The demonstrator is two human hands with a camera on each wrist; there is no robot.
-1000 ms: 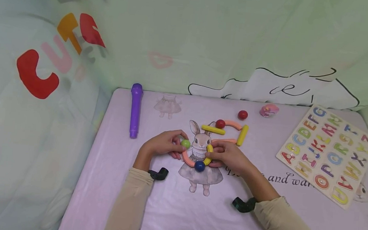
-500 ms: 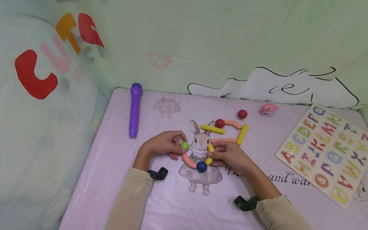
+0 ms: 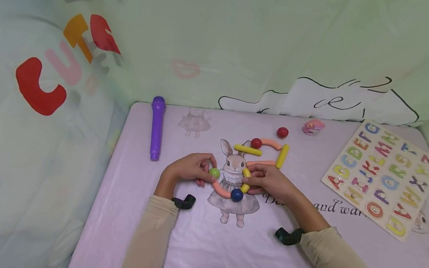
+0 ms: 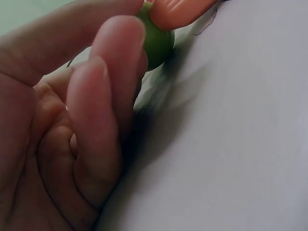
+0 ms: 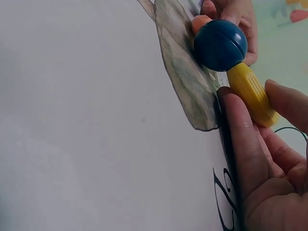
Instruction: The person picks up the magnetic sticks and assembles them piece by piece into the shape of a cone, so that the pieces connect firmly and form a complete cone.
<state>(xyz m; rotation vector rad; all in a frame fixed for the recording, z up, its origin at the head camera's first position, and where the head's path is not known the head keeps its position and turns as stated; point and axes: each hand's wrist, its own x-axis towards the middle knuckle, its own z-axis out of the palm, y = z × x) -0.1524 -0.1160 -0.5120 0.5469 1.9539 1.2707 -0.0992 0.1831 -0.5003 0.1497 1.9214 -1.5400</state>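
A small chain of toy rods and balls lies between the two hands, over the printed rabbit. My left hand (image 3: 192, 167) pinches the light green ball (image 3: 214, 173) at one end. From that ball a curved orange rod (image 3: 220, 190) leads to a dark blue ball (image 3: 237, 195) at the bottom of the curve. Joined to the blue ball is a curved yellow rod (image 5: 249, 91), which my right hand (image 3: 271, 182) holds between thumb and fingers. In the left wrist view, fingers partly cover the green ball.
Beyond the right hand lie a yellow rod (image 3: 248, 150), a red ball (image 3: 256, 143), an orange rod (image 3: 271, 143) and more pieces. Farther back are another red ball (image 3: 282, 132) and a pink toy (image 3: 313, 127). A purple microphone-shaped stick (image 3: 156, 129) lies left, an alphabet board (image 3: 383, 178) right.
The blue ball has slid slightly right, and the green ball has dipped a little toward the person. Both hands keep their hold on the chain.
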